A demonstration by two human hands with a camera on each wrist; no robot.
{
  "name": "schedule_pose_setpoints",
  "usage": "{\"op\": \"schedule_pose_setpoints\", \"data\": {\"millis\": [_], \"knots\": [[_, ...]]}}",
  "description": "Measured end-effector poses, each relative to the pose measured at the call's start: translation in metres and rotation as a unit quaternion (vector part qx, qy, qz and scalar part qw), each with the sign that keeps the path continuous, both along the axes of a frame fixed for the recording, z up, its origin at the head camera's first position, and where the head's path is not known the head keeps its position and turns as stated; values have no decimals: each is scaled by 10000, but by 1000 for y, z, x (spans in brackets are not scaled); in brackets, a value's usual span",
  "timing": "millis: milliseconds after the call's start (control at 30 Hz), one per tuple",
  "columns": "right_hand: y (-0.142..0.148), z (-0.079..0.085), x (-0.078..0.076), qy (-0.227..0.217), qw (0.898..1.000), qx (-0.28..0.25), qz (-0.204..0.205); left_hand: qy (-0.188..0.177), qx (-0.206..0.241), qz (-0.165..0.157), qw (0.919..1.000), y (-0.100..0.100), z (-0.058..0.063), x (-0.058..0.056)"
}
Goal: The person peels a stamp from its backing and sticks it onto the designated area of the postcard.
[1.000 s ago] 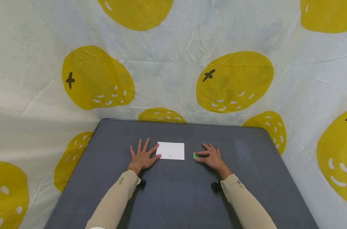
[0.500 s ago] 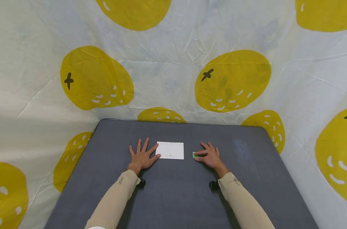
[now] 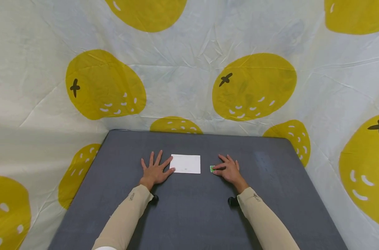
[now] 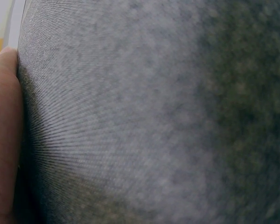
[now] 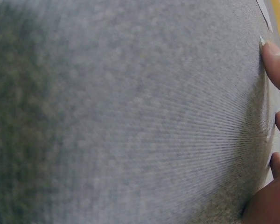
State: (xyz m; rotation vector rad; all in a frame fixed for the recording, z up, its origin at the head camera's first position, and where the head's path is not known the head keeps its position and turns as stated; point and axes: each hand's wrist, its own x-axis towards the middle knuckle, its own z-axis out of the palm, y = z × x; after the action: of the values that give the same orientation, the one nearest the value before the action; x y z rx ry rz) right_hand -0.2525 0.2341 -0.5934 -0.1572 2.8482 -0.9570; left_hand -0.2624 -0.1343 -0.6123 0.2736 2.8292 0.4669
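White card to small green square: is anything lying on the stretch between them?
No. In the head view, only bare gray tabletop shows between the white card and the small green square at the fingertips of the right hand.

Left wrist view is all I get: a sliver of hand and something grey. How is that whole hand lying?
Observer: In the head view, the left hand lies with fingers spread, index and thumb tips at the left edge of a white card.
Visitor: Oh! And the other hand?
Observer: The right hand has its thumb and index finger at a small green-and-white square.
Visitor: Do the card and the square touch?
Observer: No, grey tabletop shows between them.
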Motion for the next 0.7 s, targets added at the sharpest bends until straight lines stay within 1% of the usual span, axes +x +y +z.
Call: {"op": "schedule_pose_setpoints", "data": {"millis": [167,267,367,467,700], "knots": [[-1,2,0,37,10000,-58,-4,97,33,22,9999,1,6,3],[-1,2,-1,88,9999,-100,17,145,-44,39,9999,1,10,6],[-1,3,0,145,9997,-181,29,130,-93,38,9999,3,13,7],[0,2,1,194,9995,-243,31,138,-96,27,9999,3,13,8],[0,3,0,295,9984,-464,-104,166,-104,55,9998,6,12,7]]}}
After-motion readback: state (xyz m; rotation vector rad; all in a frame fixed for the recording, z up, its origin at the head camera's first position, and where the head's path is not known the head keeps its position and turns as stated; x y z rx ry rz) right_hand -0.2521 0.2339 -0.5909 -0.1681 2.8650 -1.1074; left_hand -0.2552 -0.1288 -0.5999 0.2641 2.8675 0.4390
